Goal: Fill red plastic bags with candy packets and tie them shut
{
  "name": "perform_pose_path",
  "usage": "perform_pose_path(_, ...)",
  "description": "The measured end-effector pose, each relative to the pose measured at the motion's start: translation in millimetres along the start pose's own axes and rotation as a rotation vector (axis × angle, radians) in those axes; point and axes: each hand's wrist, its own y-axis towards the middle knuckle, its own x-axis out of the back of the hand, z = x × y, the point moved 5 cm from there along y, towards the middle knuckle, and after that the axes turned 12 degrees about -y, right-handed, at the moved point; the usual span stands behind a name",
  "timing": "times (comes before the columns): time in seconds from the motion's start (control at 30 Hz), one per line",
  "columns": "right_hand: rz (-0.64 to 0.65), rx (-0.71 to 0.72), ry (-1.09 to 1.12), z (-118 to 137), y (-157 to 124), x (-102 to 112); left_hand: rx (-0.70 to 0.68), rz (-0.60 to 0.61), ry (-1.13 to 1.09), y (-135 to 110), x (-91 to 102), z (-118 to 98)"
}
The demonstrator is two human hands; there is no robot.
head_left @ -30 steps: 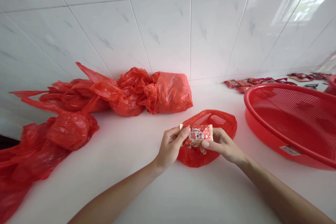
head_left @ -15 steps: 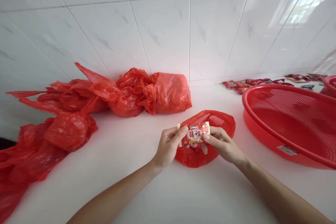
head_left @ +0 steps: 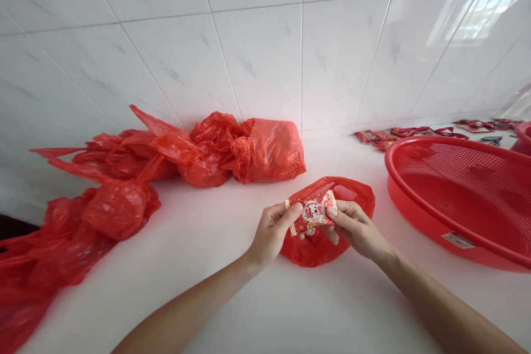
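A small red and gold wrapped packet with a white round label is pinched between both my hands above the white counter. My left hand grips its left end with thumb and fingers closed. My right hand grips its right end the same way. Right behind and under the packet lies a small open red plastic bag, partly hidden by my fingers.
A heap of knotted red plastic bags runs along the tiled wall at the left. A large red mesh basket stands at the right. Several small red packets lie along the back edge by the wall.
The packet has tilted, its left end dropping, and my hands have drawn a little closer together on it. The view has shifted slightly.
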Motion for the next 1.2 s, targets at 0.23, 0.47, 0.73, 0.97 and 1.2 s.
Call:
perform_pose_path(0.23, 0.007, -0.028, 0.017, -2.8, 0.4, -1.9, 0.067, 0.029, 0.042, 0.2, 8.0, 8.9)
perform_pose_path(0.47, -0.013, -0.063, 0.117, -4.8, -0.2, -4.2, 0.096, 0.016, 0.023, 1.5, 5.4, 7.6)
perform_pose_path(0.73, -0.014, -0.067, 0.142, -4.3, 0.1, -5.1, 0.099, 0.030, 0.006, 1.1, 6.1, 8.0)
perform_pose_path(0.97, -0.001, -0.022, 0.075, -1.6, -0.7, -5.5, 0.069, 0.032, 0.025, 1.0, 5.7, 6.7)
perform_pose_path(1.2, 0.010, 0.031, 0.018, 0.5, -2.4, -5.1, 0.055, 0.048, 0.016, 0.3, 6.8, 5.5)
